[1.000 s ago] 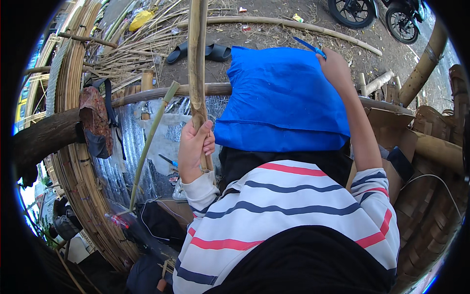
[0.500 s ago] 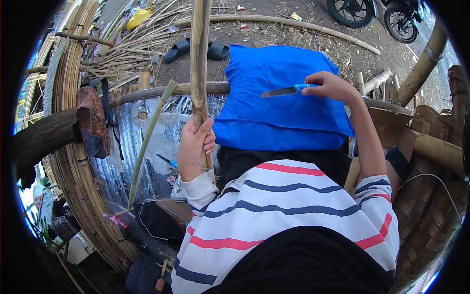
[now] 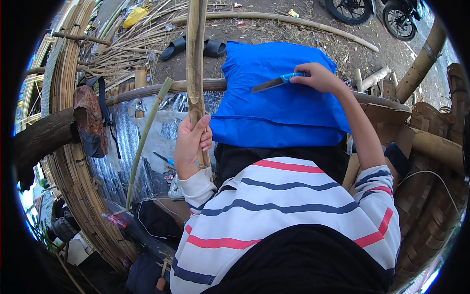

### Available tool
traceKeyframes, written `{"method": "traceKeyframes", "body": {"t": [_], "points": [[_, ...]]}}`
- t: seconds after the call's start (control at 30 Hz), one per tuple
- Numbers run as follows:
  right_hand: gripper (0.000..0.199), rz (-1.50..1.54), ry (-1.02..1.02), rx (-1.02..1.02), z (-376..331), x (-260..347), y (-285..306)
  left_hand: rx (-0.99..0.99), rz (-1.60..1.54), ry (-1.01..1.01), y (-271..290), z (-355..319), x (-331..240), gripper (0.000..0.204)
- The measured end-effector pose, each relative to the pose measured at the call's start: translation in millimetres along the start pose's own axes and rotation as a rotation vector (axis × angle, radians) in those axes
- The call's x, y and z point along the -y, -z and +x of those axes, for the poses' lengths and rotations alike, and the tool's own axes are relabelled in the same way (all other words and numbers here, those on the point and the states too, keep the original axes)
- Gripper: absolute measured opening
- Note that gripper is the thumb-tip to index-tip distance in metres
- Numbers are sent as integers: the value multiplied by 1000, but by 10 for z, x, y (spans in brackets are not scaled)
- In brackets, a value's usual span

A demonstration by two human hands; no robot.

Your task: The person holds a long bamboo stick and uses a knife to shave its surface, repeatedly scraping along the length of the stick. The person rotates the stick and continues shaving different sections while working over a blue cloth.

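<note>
I have the bamboo pole [image 3: 196, 63] at the left edge of the blue cloth [image 3: 274, 117], standing roughly upright; its top leaves the view and its lower end I cannot make out. The left hand [image 3: 192, 139] is wrapped around it low down, fingers curled and pressed to the wood. The right hand [image 3: 318, 77] pinches a knife [image 3: 279, 82] by its blue handle, over the cloth toward its far right corner, blade pointing left toward the pole and well apart from it. Which side of the blade is sharpened, I cannot tell. For this hold, I judge three settings important: brace the pole firmly so that it cannot twist; seat the handle deeper in the palm, since a pinch should give little control under load; and leave the left fingers clear of the blade's line. Outward to the left, a silver sheet [image 3: 128, 137] carries a second knife [image 3: 164, 158] toward its right edge, with a green bamboo stick [image 3: 147, 128] slanting over it. Beyond the sheet's far edge, dark sandals [image 3: 214, 48] lie on the ground [image 3: 264, 33].
</note>
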State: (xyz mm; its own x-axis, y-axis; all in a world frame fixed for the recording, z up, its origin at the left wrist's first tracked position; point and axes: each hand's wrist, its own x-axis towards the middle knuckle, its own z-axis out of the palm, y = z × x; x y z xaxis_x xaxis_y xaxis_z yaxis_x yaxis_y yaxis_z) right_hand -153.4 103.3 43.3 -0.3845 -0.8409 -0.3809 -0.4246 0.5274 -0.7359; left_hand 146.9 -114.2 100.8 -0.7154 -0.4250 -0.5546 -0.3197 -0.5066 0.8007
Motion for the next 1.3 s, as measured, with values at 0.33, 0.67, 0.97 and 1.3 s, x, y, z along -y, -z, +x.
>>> {"method": "traceKeyframes", "body": {"t": [0.33,0.67,0.97,1.3], "points": [[26,-173,233,78,-5,747,-464,-22,-4,-16,16,9,-17,27],[22,-378,416,-247,344,782,-480,-33,-24,-8,107,-49,-22,26],[24,-359,223,-439,449,756,-450,-26,-36,3,158,-48,-23,26],[23,-229,17,-535,234,530,-299,-25,-11,4,132,-4,-51,27]]}}
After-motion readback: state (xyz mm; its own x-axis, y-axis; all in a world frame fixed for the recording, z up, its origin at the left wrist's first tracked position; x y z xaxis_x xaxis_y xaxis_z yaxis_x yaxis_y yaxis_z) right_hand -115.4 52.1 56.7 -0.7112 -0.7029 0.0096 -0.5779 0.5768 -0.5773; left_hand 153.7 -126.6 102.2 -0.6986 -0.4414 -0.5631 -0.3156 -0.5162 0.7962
